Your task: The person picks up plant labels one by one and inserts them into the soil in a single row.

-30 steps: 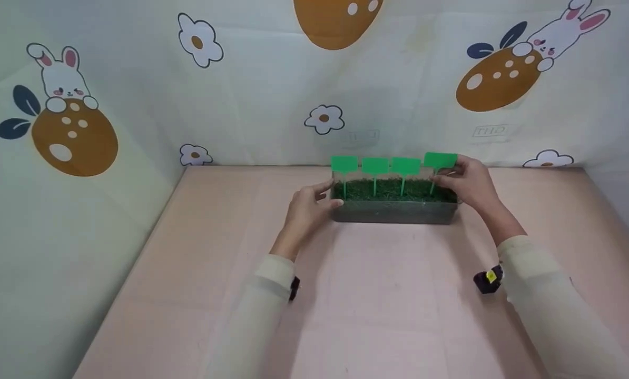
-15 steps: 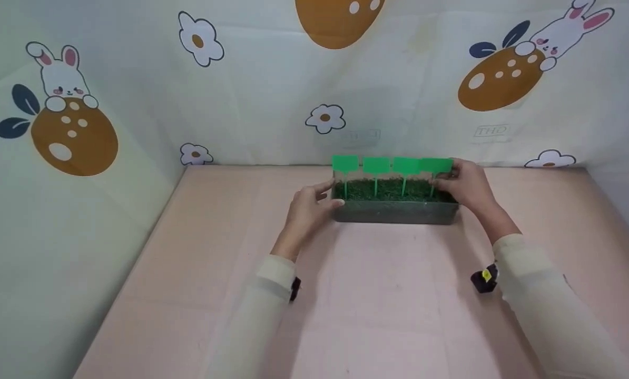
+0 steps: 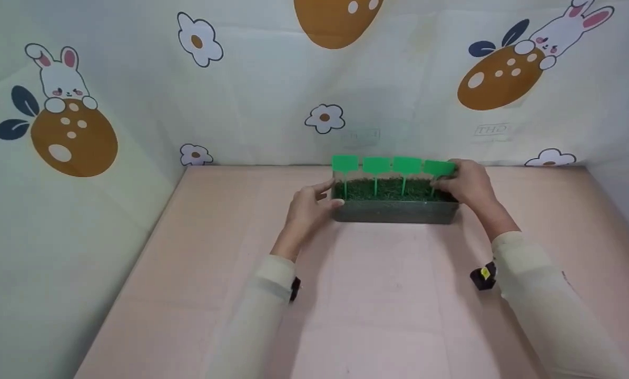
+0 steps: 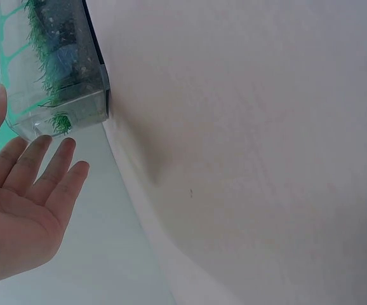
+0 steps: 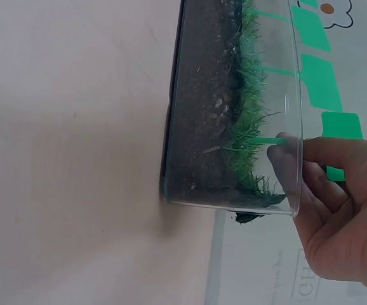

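Observation:
At the back of the table stands a clear, long planter box [image 3: 396, 212] with dark soil and short green grass [image 4: 37, 38]. Green T-shaped plant labels [image 3: 406, 165] rise in a row from the grass. My right hand [image 3: 472, 184] reaches over the right end and pinches the stem of the rightmost plant label [image 3: 440, 168]. In the right wrist view that label's stem [image 5: 266, 140] runs into the grass, its lower end hidden. My left hand [image 3: 308, 210] touches the box's left end; in the left wrist view its fingers are fairly straight, the thumb near the rim.
A pale pink table surface [image 3: 377, 295] lies in front of the box. Close behind it hangs a pale cloth wall [image 3: 262, 95] printed with rabbits and flowers. A second cloth side [image 3: 46, 237] borders the table on the left.
The rightmost plant label has come down a little and shifted in tilt, with my right hand lowering alongside. My left hand and the box have stayed put.

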Demonstrator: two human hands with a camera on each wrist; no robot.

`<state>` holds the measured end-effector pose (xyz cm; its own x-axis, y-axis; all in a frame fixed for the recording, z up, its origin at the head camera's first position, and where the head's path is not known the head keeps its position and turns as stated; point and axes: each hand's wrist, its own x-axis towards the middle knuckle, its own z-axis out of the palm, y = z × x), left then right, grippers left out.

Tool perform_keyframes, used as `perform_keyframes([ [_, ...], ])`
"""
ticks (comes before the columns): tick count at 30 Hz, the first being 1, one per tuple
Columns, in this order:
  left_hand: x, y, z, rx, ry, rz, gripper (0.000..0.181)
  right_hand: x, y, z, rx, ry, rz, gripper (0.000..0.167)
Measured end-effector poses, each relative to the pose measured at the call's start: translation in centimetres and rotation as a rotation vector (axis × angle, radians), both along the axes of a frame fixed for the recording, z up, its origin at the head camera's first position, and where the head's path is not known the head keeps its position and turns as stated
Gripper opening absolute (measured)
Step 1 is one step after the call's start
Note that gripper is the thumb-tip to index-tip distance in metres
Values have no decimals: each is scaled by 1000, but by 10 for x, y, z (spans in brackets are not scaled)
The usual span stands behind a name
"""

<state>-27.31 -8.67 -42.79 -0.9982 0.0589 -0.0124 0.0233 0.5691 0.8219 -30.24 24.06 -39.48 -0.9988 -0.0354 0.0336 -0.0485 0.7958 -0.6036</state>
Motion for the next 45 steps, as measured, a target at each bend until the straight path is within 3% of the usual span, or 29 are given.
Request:
perform_keyframes([
  [13,0,2,0,-3,-13,13,55,-3,-8,7,22,-146,-66,44],
  [29,0,1,1,32,-20,14,57,-10,-9,6,118,-162,-71,40],
  [34,-1,1,0,36,-21,22,56,-9,-10,9,80,-197,-65,42],
  [40,-1,1,-1,31,-11,19,57,-5,-5,13,-46,-236,-51,60],
  [45,-1,0,0,26,-10,18,57,0,3,15,-146,-218,-67,48],
])
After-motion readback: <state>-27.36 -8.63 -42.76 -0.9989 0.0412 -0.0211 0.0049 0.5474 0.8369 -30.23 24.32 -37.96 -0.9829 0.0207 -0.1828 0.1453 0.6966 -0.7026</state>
